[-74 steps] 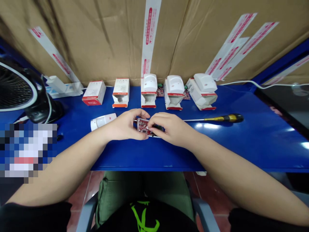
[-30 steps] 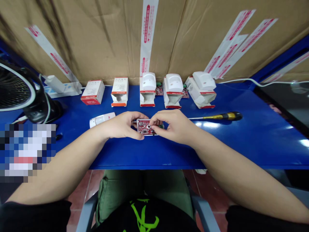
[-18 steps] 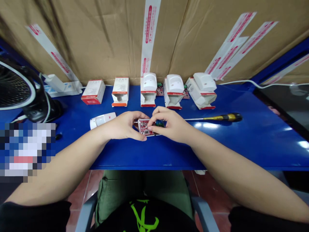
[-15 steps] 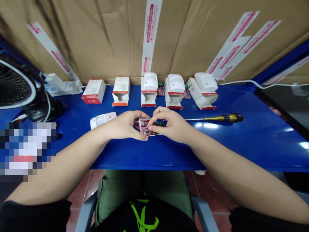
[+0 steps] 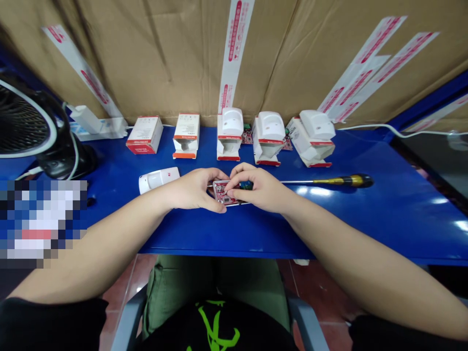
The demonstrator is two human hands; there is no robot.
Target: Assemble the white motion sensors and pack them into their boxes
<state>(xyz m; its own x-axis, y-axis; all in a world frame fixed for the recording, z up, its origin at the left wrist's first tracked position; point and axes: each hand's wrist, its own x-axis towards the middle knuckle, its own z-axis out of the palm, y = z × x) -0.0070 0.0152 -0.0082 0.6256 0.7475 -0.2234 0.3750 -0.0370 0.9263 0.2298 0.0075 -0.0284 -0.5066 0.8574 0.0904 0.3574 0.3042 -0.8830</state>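
A white-edged casing with a red circuit board [image 5: 221, 193] lies between my hands, over the front part of the blue table. My left hand [image 5: 197, 189] grips its left end between thumb and fingers. On the board's right part rest the pinched fingertips of my right hand [image 5: 256, 189]; whether they hold something small cannot be made out. Dark green and blue parts show under that hand. A white sensor housing [image 5: 159, 179] lies just left of my left hand. Right of my right hand, a screwdriver [image 5: 334, 181] with a yellow and black handle lies across the table.
Along the back of the blue table [image 5: 226, 239] stand a closed box [image 5: 145, 135], an open box [image 5: 186, 135] and several more open boxes topped with white housings [image 5: 232, 122]. A black fan [image 5: 58, 146] and a power strip [image 5: 98, 127] are at the left.
The view has shifted slightly, so the table items appear a little further right. Both hands keep nearly the same pose around the board.
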